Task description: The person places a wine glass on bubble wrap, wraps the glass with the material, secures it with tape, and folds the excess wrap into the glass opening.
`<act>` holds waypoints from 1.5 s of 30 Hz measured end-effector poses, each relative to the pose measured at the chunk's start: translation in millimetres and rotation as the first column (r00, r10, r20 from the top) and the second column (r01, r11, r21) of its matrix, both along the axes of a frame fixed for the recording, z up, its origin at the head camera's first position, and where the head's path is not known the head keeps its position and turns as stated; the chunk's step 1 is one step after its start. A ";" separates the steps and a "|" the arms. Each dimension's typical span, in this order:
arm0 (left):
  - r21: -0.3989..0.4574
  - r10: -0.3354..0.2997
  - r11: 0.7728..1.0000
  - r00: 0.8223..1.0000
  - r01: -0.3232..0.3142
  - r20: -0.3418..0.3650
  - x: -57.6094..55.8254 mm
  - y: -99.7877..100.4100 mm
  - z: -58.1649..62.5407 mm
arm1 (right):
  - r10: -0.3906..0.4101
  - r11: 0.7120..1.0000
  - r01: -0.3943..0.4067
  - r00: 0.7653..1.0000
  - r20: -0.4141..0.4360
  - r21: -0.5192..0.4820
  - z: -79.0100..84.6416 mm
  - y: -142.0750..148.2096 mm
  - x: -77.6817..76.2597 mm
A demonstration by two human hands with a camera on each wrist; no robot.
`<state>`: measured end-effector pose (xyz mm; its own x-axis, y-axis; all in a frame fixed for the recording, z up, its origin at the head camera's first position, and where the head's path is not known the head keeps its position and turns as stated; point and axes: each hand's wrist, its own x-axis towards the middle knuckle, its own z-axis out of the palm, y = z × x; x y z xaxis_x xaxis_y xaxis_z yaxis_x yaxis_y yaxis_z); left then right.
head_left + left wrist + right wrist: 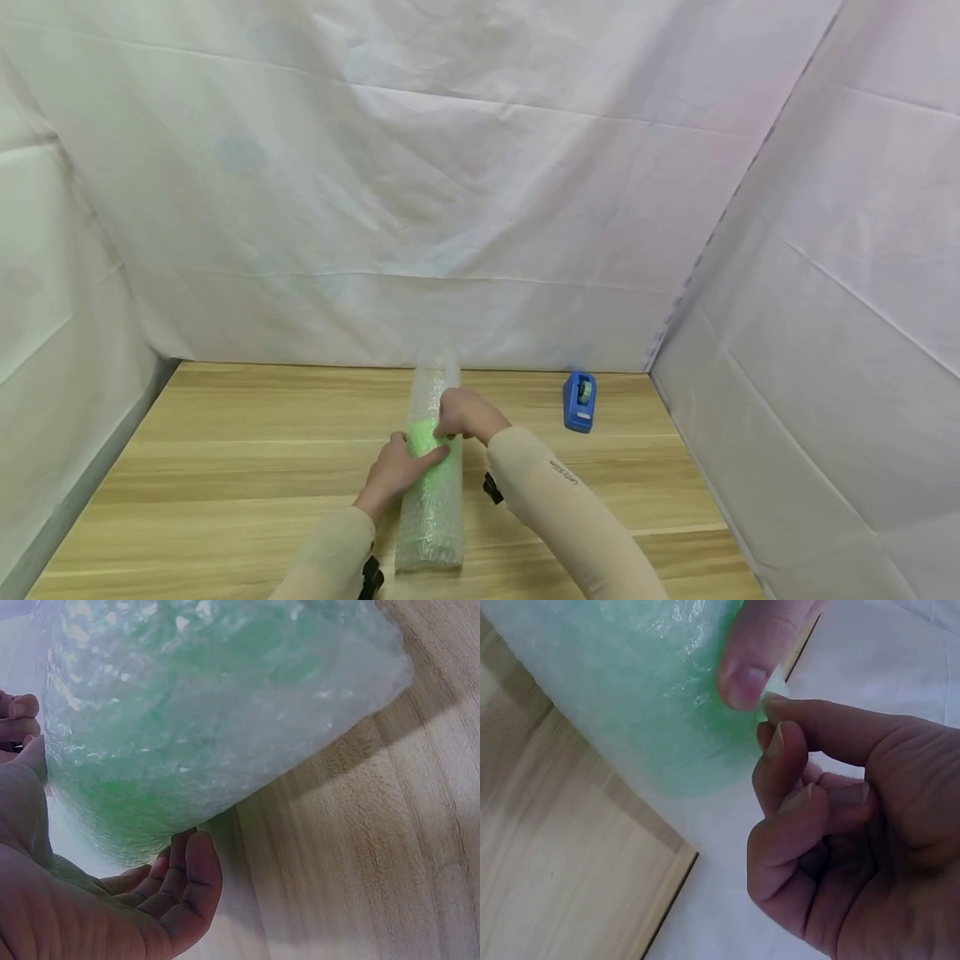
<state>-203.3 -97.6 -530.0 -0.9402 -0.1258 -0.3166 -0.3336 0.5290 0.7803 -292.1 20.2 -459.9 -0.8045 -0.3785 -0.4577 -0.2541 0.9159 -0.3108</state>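
Observation:
A long bundle of bubble wrap [431, 533] with something bright green [423, 433] showing through it lies lengthwise on the table. My left hand [396, 468] holds it from the left side, thumb across the top; in the left wrist view its fingers [201, 870] curl under the wrap's lower edge. Over the bundle's right side, my right hand [467, 413] is bent with thumb and forefinger pinching at the wrap's edge. In the right wrist view that pinch sits just beside the left thumb [746, 682], and the other fingers are curled in.
A blue tape dispenser [579, 402] with a roll in it stands at the back right of the wooden table [262, 467]. White sheeting [450, 208] hangs behind the table and along both sides. The bundle's far end reaches the back edge.

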 end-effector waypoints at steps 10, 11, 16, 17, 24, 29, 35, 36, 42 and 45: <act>-0.004 -0.008 1.000 1.000 0.008 0.006 -0.8 -1.5 -3.5 | -0.014 0.997 0.017 0.999 -0.038 0.070 -3.5 -3.1 2.3; -0.004 -0.008 1.000 1.000 0.008 0.007 -0.9 -1.8 -3.9 | -0.010 0.997 0.013 0.999 -0.043 0.075 -4.3 -2.8 2.6; -0.005 -0.009 1.000 1.000 0.010 0.013 -0.3 -2.0 -4.8 | 0.013 0.995 -0.006 0.998 -0.066 0.100 -7.6 -1.2 4.3; -0.003 -0.011 1.000 1.000 0.011 0.014 -0.1 -2.0 -4.8 | 0.012 0.995 -0.006 0.998 -0.066 0.101 -8.2 -0.5 4.5; 0.032 -0.015 0.999 1.000 0.015 0.005 0.8 -2.5 -4.8 | 0.001 1.000 0.001 0.998 -0.068 0.024 -11.8 7.6 5.8; 0.073 -0.020 0.997 1.000 0.019 0.014 0.5 -5.1 -7.1 | -0.008 0.998 0.003 0.996 -0.089 -0.057 -18.5 19.6 9.2; 0.084 -0.034 0.996 0.999 0.033 0.003 -0.3 -8.3 -10.3 | -0.080 0.984 0.076 0.997 -0.019 -0.161 -35.6 32.5 6.9; 0.087 -0.037 0.996 0.999 0.037 -0.001 -0.5 -8.9 -10.9 | -0.084 0.977 0.084 0.996 0.011 -0.198 -38.6 34.6 6.1; 0.112 -0.055 0.992 0.998 0.056 -0.011 -2.0 -11.3 -14.1 | -0.032 0.902 0.123 0.975 0.220 -0.413 -49.2 46.0 2.4; 0.133 -0.057 0.989 0.998 0.057 -0.004 -2.6 -12.8 -14.6 | -0.023 0.881 0.150 0.961 0.276 -0.449 -50.7 47.8 1.3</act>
<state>-205.9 -110.4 -544.6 -0.9446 -0.0290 -0.3271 -0.3061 0.4382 0.8451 -290.8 68.0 -510.6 -0.7236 -0.5309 -0.4411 -0.0344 0.6660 -0.7451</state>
